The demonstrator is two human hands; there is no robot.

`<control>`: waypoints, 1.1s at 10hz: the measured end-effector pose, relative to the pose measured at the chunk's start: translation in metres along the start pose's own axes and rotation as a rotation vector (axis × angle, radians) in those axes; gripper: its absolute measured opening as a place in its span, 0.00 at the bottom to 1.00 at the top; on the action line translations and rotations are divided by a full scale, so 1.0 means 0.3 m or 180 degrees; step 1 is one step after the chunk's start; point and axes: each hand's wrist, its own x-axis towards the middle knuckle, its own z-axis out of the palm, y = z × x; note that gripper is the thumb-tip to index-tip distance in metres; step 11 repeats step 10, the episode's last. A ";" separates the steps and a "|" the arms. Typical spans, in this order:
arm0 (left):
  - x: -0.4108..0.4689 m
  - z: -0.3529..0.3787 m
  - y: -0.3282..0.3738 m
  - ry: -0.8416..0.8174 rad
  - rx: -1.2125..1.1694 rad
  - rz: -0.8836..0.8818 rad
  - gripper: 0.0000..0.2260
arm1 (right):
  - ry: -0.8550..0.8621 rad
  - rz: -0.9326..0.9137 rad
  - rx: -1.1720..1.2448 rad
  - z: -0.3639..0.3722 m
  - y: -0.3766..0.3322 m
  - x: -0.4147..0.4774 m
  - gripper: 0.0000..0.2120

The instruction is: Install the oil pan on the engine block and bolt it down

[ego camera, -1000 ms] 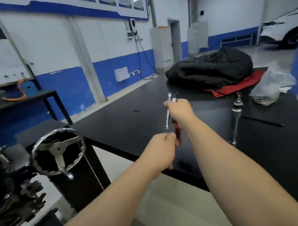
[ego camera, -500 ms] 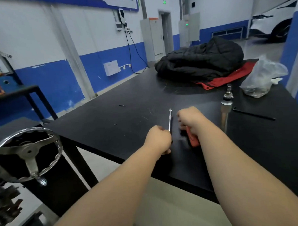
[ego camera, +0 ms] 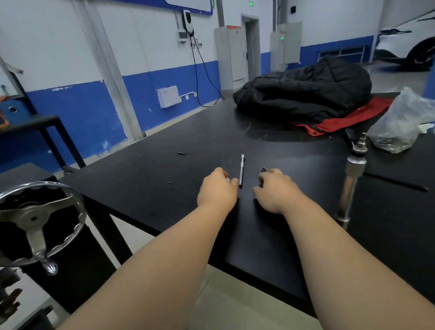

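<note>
One black table [ego camera: 162, 171] now carries both tools, so this reads as a put-down or a tool change, not bolting.

- Oil pan: not in view. Dark engine parts [ego camera: 5, 298] and the stand's hand wheel [ego camera: 33, 218] sit far out beyond the left hand, at the frame edge. The person faces away from them.
- Black jacket [ego camera: 307, 92]: well ahead of the right hand, not involved.
- Left hand [ego camera: 216, 192]: knuckles up on the table with fingers curled and the thumb tip against the near end of the extension bar. Cannot tell whether it pinches the bar or has let go.
- Right hand [ego camera: 277, 191]: lies just beside the left, curled low over a tool. Cannot tell whether it grips or only covers it.
- Extension bar [ego camera: 241, 170]: slim chrome, flat on the table between the hands, pointing away.
- Ratchet head [ego camera: 263, 170]: a small metal tip showing past the right fingertips. The handle is hidden.

Against one second ago:
- Both hands were raised over the table, the right holding the bar upright with a red-handled tool below it.
- Half a second ago they had dropped to the surface and the red handle still showed under the right hand.
- The view has swung right, pushing the hand wheel toward the edge.

Judgement: no progress on the pan itself. A tool is likely being reconfigured or swapped.
</note>
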 end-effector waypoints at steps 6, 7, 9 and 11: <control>0.174 0.073 -0.049 0.0269 0.0320 0.0343 0.11 | 0.0517 0.0036 0.0689 0.002 0.033 0.183 0.21; 0.169 0.062 -0.068 0.0444 -0.0190 0.0298 0.09 | 0.0374 -0.0170 0.0625 0.008 0.027 0.172 0.18; 0.164 0.011 -0.089 0.0260 -0.1404 -0.0264 0.07 | -0.0144 -0.0350 0.0639 -0.002 0.020 0.140 0.16; 0.138 -0.058 -0.120 -0.0076 -0.2600 -0.0754 0.08 | 0.0218 -0.0311 0.0740 -0.014 0.003 0.126 0.16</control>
